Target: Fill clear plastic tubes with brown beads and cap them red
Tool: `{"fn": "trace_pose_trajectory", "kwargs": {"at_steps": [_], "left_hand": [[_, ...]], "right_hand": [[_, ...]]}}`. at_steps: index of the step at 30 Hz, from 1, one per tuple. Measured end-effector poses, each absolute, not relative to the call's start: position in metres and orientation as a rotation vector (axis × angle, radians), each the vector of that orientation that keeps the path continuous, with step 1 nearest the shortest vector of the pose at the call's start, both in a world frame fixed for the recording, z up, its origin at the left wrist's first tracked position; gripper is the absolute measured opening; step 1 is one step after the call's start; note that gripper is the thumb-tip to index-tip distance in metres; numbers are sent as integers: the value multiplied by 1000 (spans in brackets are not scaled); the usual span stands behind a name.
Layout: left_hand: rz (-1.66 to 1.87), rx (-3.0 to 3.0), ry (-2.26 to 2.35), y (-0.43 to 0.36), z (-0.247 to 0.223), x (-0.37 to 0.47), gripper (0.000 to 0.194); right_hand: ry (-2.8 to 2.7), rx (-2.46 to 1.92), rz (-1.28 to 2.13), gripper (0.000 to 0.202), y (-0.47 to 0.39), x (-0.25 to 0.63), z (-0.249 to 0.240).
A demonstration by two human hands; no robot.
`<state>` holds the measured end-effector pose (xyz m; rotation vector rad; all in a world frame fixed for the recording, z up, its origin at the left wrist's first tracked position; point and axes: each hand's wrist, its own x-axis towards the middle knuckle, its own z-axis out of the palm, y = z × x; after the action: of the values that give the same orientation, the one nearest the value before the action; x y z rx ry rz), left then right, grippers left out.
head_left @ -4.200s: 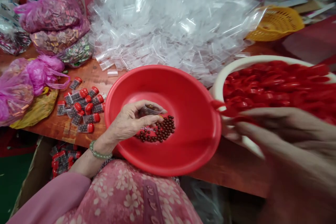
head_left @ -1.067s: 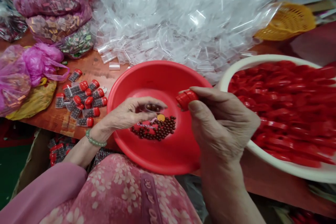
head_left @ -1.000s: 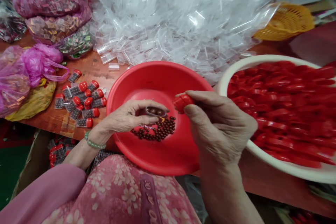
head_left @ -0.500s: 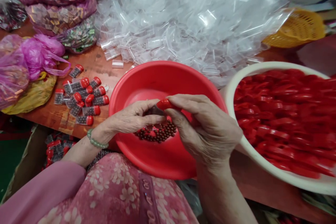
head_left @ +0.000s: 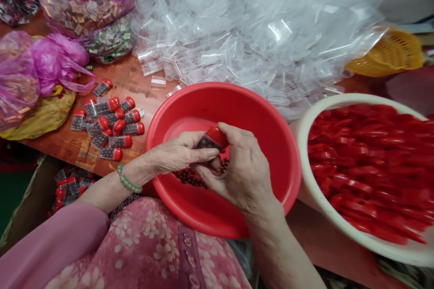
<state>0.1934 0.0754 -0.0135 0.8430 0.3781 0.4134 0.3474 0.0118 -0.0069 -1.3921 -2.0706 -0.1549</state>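
Note:
Over a red basin [head_left: 271, 176], my left hand [head_left: 179, 151] grips a small clear plastic case [head_left: 206, 142] filled with dark beads. A red cap [head_left: 215, 134] sits on the case's right end. My right hand [head_left: 239, 167] curls around that capped end, its index finger at the cap and its thumb below the case. Loose brown beads [head_left: 191, 178] lie in the bottom of the basin, partly hidden by my hands. Several filled cases with red caps [head_left: 117, 141] lie in a cluster on the wooden table to the left.
A white tub [head_left: 303, 144] of red caps [head_left: 366, 162] stands at the right. Clear empty cases [head_left: 230, 49] are heaped behind the basin. Pink bags [head_left: 57, 58] of small pieces sit at the left, a yellow basket [head_left: 393, 52] at the back right. Below the table edge, a box holds more capped cases [head_left: 69, 189].
My right hand has shifted its grip, the thumb dropping below the case and the fingers curling round the cap. The case now shows more of its face. The camera view has shifted slightly.

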Motion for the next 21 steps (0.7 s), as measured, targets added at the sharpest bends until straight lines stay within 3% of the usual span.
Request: {"fn": "trace_pose_trajectory", "kwargs": {"at_steps": [10,14,17,21], "left_hand": [[354,863,462,72,-13,194,45],[485,1013,590,75,-10,189,35],[637,1013,736,77,-9,182,38],[707,905,796,77,-11,174,40]], "right_hand": [[-2140,-1294,-385,52,18,345,-6],[-2050,-1383,-371,57,22,361,-7],[-1728,-1547,-476,69,25,375,-9],[-2089,-1371,-391,66,25,377,-12]]}}
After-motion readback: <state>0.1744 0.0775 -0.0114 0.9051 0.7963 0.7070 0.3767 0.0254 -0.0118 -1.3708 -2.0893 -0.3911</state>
